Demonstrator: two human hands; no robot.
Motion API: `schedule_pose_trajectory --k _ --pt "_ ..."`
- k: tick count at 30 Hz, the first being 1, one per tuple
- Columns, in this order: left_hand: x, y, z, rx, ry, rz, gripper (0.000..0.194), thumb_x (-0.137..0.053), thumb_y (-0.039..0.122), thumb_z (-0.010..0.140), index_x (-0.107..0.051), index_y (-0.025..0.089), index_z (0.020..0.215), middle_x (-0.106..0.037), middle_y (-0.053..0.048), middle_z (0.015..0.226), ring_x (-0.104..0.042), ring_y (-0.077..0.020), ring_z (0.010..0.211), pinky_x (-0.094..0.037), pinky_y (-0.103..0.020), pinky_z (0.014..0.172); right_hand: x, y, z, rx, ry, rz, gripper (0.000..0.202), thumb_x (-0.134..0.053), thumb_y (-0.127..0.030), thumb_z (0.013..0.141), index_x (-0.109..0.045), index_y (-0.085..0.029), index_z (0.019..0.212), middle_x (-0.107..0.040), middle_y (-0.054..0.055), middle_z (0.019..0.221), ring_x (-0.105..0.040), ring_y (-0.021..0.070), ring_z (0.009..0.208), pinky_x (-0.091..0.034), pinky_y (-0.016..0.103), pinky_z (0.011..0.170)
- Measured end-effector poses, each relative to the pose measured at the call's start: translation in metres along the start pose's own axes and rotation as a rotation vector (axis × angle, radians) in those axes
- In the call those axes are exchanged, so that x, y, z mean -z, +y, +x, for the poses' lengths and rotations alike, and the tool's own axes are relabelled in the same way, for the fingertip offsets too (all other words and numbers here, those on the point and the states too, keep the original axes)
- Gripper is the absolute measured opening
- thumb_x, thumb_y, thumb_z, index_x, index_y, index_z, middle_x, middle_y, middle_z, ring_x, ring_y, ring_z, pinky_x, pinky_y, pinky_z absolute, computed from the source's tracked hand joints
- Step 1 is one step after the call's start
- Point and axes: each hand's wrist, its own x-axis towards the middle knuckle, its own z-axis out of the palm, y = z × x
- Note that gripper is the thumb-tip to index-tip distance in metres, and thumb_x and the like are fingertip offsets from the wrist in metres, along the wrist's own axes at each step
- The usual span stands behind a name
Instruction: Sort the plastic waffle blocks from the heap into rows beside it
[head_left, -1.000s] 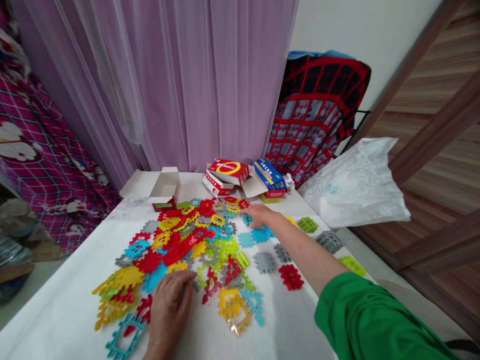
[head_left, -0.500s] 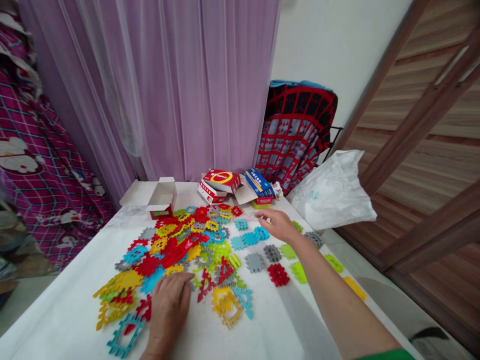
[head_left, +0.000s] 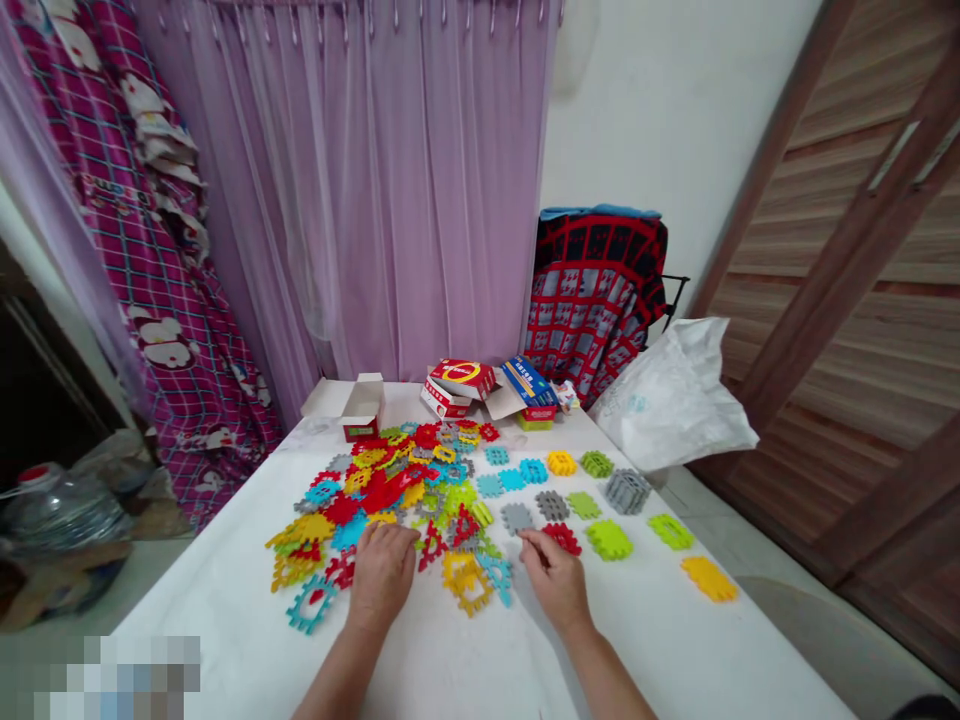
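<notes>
My left hand rests at the near edge of the mixed pile of toothed plastic pieces, beside a yellow piece. Its fingers are loosely bent and apart, with nothing seen in them. My right hand is over the white table, its fingertips closed together just below a flat grey square. Whether they pinch anything is hidden. Partly behind that hand lies a red piece. Between the hands are a red triangle, yellow frames and a light blue piece.
Sorted pieces lie on the right, including a grey stack, a green piece and a yellow one. Opened boxes and an open carton stand at the back. A white bag leans at the right edge.
My right hand has come back toward me from the far blue pieces to beside the grey square. Pieces its arm covered now show. My left hand stays by the pile; the view has tilted up.
</notes>
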Motion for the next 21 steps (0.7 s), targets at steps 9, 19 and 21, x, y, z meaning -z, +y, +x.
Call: schedule_pose_trajectory --k 9,19,21 --pt "0.014 0.007 -0.001 0.026 -0.05 0.052 0.025 -0.047 0.015 0.088 -0.07 0.024 0.094 -0.075 -0.005 0.09 -0.067 -0.0214 0.093 -0.046 -0.042 0.096 -0.005 0.009 -0.001 0.041 0.082 -0.001 0.037 -0.043 -0.047 0.08 -0.075 -0.03 0.086 -0.075 0.007 0.077 -0.071 0.0245 0.069 -0.056 0.035 0.07" --pt "0.042 -0.05 0.014 0.598 -0.101 0.331 0.045 -0.042 0.043 0.093 -0.059 0.023 0.129 -0.052 -0.016 0.145 -0.042 -0.0361 0.136 -0.025 -0.067 0.107 -0.009 0.019 0.002 0.082 0.104 0.03 0.043 -0.046 -0.049 0.079 -0.077 -0.02 0.086 -0.075 0.006 0.069 -0.071 0.0205 0.063 -0.055 0.026 0.061" --pt "0.039 -0.053 0.018 0.705 -0.133 0.369 0.051 -0.043 0.049 0.091 -0.057 0.022 0.132 -0.048 -0.018 0.148 -0.039 -0.0387 0.137 -0.025 -0.072 0.104 -0.009 0.018 0.002 0.079 0.088 0.03 0.043 -0.046 -0.049 0.08 -0.077 -0.02 0.086 -0.075 0.006 0.069 -0.071 0.02 0.062 -0.055 0.026 0.06"
